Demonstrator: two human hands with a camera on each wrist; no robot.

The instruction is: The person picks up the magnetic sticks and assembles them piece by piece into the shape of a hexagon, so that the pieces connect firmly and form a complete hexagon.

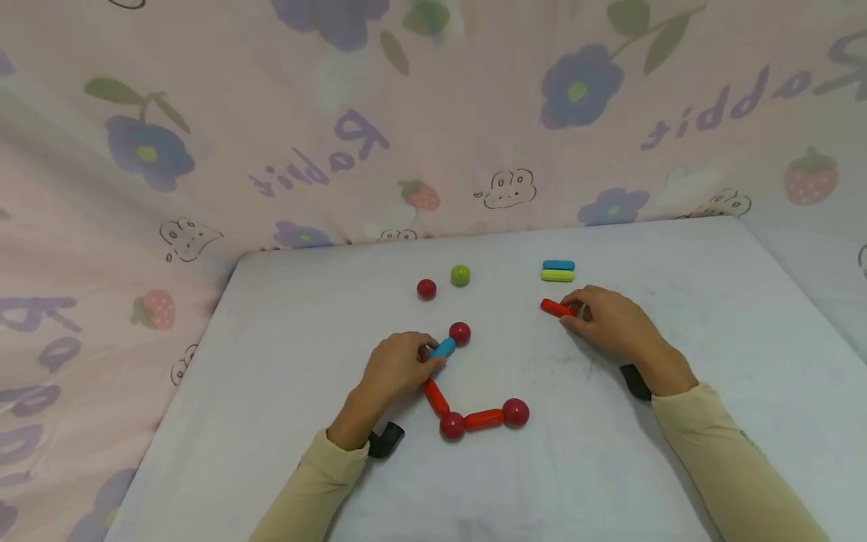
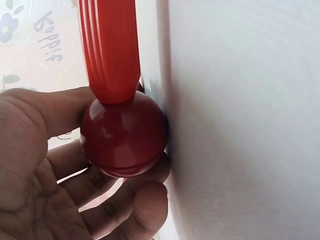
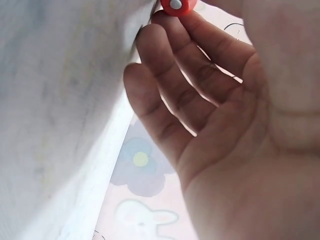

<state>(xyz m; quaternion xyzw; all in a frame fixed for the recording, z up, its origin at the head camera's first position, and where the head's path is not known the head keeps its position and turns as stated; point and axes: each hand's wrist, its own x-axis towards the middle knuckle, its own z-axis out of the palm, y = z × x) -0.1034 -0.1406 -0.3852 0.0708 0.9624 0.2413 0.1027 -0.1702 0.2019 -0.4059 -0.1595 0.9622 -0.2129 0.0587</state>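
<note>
In the head view my left hand [image 1: 401, 366] pinches a blue rod [image 1: 443, 348] between thumb and fingers, its far end at a dark red ball [image 1: 460, 333]. A red rod [image 1: 436, 397] runs from under this hand to a corner ball [image 1: 452, 426]; another red rod [image 1: 484, 419] joins that to an end ball [image 1: 516, 412]. A red ball [image 2: 124, 132] with a ribbed red rod [image 2: 111, 47] overlaps the left fingers in the left wrist view. My right hand [image 1: 608, 320] pinches a loose red rod [image 1: 557, 308]; its silver-tipped end [image 3: 176, 5] shows in the right wrist view.
Farther back on the white table [image 1: 305, 301] lie a small red ball [image 1: 427, 289] and a green ball [image 1: 460, 275]. A blue rod [image 1: 558, 265] and a yellow-green rod [image 1: 558, 276] lie side by side at the back right. A patterned cloth [image 1: 433, 113] hangs behind.
</note>
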